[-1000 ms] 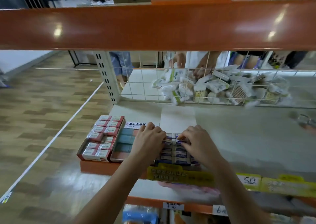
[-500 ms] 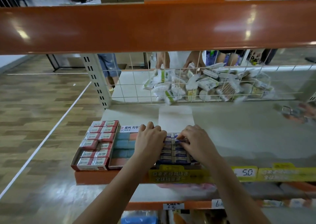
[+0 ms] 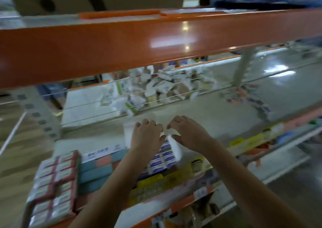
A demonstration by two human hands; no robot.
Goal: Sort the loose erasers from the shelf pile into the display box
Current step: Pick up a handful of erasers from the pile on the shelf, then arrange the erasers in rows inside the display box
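Observation:
The view is blurred and tilted. The display box (image 3: 176, 149) sits at the shelf's front edge, with rows of blue-and-white erasers (image 3: 161, 159) packed inside and a white flap at its right side. My left hand (image 3: 147, 135) and my right hand (image 3: 189, 134) hover side by side just above the box's far end, fingers loosely spread, holding nothing. A smeared pile of loose blue-and-white erasers (image 3: 250, 102) lies farther back on the right of the shelf.
A red-trimmed box of erasers (image 3: 52, 184) and a box of teal and pink erasers (image 3: 97, 168) stand left of the display box. A wire basket (image 3: 156, 90) of white packets runs along the shelf's back. The orange beam (image 3: 122, 43) hangs overhead.
Both hands have lifted off the erasers in the box and moved slightly toward the back of the shelf. The camera has swung and tilted toward the right.

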